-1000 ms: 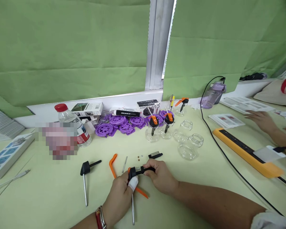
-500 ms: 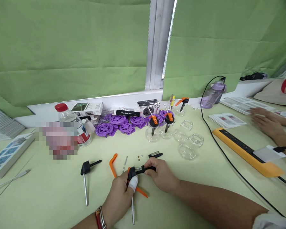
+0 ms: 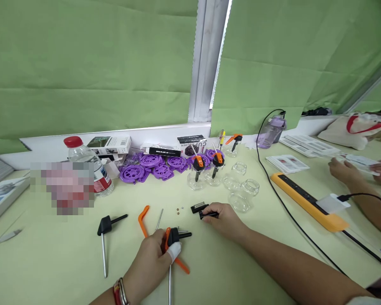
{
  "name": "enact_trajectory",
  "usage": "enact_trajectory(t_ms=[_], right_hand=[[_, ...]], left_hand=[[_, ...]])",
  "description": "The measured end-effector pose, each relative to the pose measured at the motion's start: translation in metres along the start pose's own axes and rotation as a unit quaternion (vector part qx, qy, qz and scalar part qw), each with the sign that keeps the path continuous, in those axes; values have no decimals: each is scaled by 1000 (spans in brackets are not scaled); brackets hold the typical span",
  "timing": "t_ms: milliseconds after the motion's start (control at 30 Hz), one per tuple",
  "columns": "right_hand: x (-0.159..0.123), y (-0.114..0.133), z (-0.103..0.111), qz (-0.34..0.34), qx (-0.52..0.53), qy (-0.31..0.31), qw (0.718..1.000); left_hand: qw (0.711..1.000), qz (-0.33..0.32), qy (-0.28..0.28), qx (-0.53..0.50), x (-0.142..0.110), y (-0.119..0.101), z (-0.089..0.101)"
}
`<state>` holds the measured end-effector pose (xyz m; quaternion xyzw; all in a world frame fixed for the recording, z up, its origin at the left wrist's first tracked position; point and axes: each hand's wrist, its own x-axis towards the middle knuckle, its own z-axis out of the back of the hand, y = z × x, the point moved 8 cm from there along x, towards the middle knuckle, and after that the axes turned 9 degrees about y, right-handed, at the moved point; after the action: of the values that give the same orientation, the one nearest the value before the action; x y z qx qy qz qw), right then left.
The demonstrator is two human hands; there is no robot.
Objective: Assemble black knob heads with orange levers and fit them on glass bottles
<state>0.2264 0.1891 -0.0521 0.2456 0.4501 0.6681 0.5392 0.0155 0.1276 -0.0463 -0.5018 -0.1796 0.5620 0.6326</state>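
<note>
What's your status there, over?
Left hand: gripping black-and-orange piece. Right hand: holding small black part beside black-and-silver piece. Near left hand: bent orange piece.

Black crank head (image 3: pixel 173 237), orange lever (image 3: pixel 182 266), silver rod (image 3: pixel 169 284), purple discs (image 3: pixel 151 160)

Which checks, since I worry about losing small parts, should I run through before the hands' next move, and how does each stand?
1. Black plastic head with a silver metal rod gripped by the left hand: ok.
2. Thin silver pin beside the head's black stem fully seated: cannot tell.
3. Right hand free: not ok, pinching a small black plastic piece.
4. Black strip of silver bits untouched by that piece: cannot tell.
5. Two tiny round brown pieces in sight: ok.
</note>
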Motion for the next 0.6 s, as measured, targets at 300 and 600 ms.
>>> enact_trajectory(t_ms=[300, 600], right_hand=[[26, 22, 19, 47, -95, -32, 994], [52, 26, 20, 64, -215, -12, 974]], left_hand=[[998, -10, 15, 54, 0, -2, -1], [999, -2, 23, 45, 2, 0, -2]])
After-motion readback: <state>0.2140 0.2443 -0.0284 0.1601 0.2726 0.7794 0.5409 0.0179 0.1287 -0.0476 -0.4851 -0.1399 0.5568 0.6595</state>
